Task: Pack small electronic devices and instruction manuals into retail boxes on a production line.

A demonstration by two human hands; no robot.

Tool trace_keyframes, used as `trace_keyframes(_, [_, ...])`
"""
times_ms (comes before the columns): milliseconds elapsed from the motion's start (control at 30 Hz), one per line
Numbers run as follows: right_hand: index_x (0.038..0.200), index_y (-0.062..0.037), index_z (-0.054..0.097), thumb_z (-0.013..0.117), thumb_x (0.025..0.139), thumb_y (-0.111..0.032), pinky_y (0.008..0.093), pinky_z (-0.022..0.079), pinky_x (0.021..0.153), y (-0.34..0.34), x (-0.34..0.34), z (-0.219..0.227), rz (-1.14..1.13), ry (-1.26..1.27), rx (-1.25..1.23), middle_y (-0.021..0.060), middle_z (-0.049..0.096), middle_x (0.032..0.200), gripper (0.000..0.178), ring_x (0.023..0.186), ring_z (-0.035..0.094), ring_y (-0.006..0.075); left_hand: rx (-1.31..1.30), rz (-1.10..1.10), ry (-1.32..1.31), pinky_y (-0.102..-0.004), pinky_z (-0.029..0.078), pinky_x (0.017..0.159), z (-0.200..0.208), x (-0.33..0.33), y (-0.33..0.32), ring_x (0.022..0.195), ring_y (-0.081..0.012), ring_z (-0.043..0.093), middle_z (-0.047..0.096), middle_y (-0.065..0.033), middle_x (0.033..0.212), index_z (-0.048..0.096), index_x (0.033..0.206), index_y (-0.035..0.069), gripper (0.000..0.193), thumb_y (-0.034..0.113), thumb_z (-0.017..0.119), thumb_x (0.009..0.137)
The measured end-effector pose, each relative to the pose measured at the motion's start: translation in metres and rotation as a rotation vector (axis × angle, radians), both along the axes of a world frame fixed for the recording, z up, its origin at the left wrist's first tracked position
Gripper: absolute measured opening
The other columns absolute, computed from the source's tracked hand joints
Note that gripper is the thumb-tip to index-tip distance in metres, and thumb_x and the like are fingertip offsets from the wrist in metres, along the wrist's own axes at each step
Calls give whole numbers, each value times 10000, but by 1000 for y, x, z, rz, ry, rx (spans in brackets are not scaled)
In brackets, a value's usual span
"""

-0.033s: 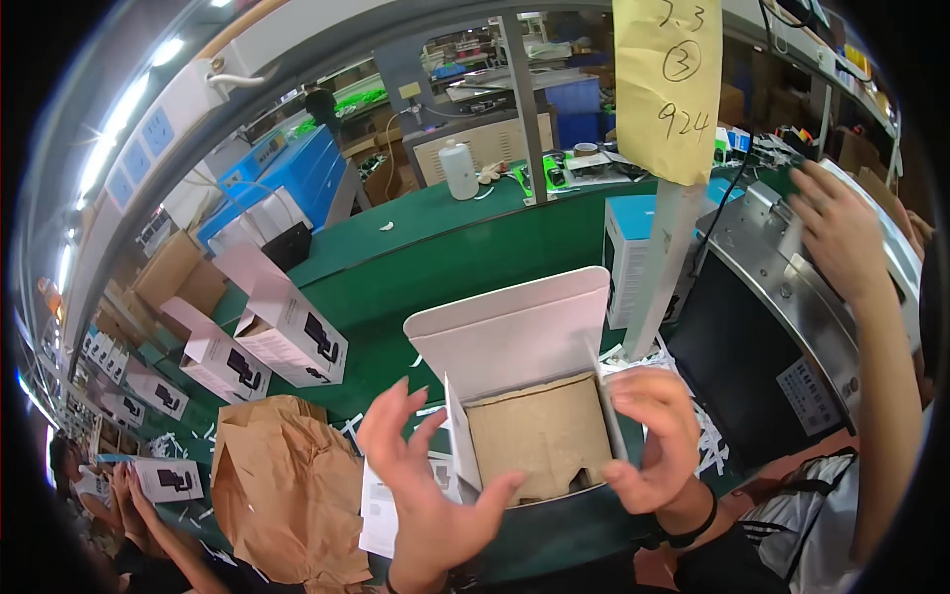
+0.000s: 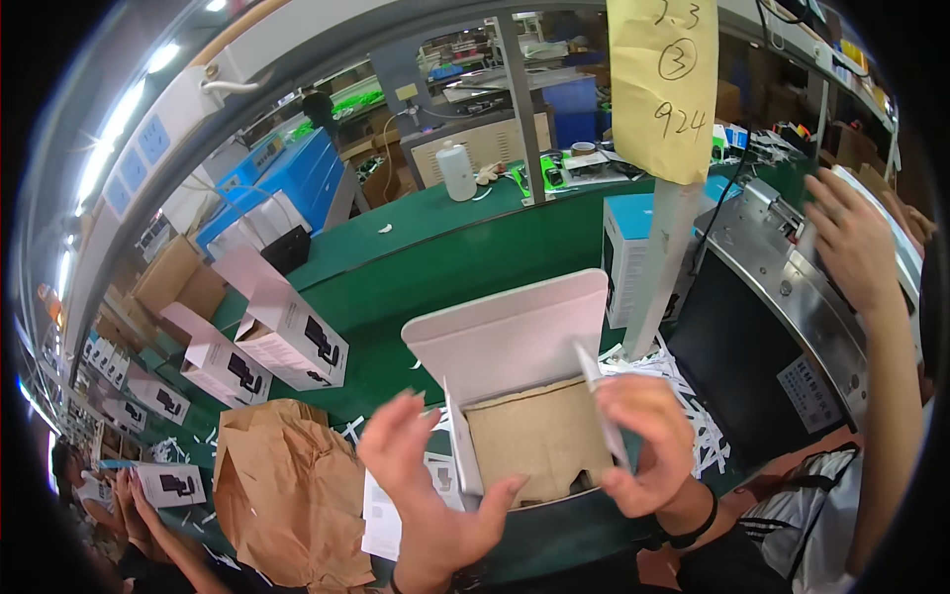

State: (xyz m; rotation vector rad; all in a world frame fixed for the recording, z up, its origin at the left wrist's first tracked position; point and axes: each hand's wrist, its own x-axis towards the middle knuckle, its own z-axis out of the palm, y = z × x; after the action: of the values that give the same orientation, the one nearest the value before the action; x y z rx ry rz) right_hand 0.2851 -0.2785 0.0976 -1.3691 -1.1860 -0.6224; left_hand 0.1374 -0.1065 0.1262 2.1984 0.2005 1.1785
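A white carton (image 2: pixel 505 332) stands in front of me with its wide lid raised at the back. Brown cardboard (image 2: pixel 534 436) with a notch at its near edge fills the inside. My left hand (image 2: pixel 430 500) is at the carton's left side, thumb and fingers spread, holding nothing. On the other side, my right hand (image 2: pixel 653 445) is curved in a C against the carton's right side flap (image 2: pixel 604 406), thumb and fingers apart. The flap stands up and leans slightly inward. Beside my left hand lies a printed paper sheet (image 2: pixel 381 520).
Crumpled brown paper (image 2: pixel 282 485) and printed cartons (image 2: pixel 297 342) are at left. A metal post (image 2: pixel 658 267) rises behind the carton. A machine with a black belt (image 2: pixel 762 346) stands at right, with a co-worker's hand (image 2: pixel 851 238) over it. Paper strips (image 2: pixel 698 406) litter the bench.
The right side flap now shows upright and tilted inward by my right hand. My left hand has shifted only slightly. The co-worker's hand at right moved a little right.
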Motion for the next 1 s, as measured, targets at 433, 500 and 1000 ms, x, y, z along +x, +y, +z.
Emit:
trace_keyframes(433, [1030,11,768,631,805,-138,488,484,962,8,3,-3,370,20,-332,139,753,1080,302,1089,684,352,254,59,-441,-477,508,926,-13,-3,4,1050,-405,599,577,-220,1204,620,1198,2,420,-3,653,779])
trace_keyframes(500, [1016,2,772,643,815,-160,494,490,947,7,-4,-3,265,-21,-292,139,754,1060,289,1070,687,345,358,204,-355,-481,506,923,-9,1,-7,1048,-409,596,565,-219,1217,635,1175,5,386,-21,658,790])
trace_keyframes(1000, [679,-63,742,615,926,-283,631,133,1170,12,-14,-5,141,199,-298,83,767,797,355,1177,599,364,119,-274,87,-526,399,1073,-27,-17,22,1165,-342,629,703,-75,1186,733,1118,71,284,64,656,844])
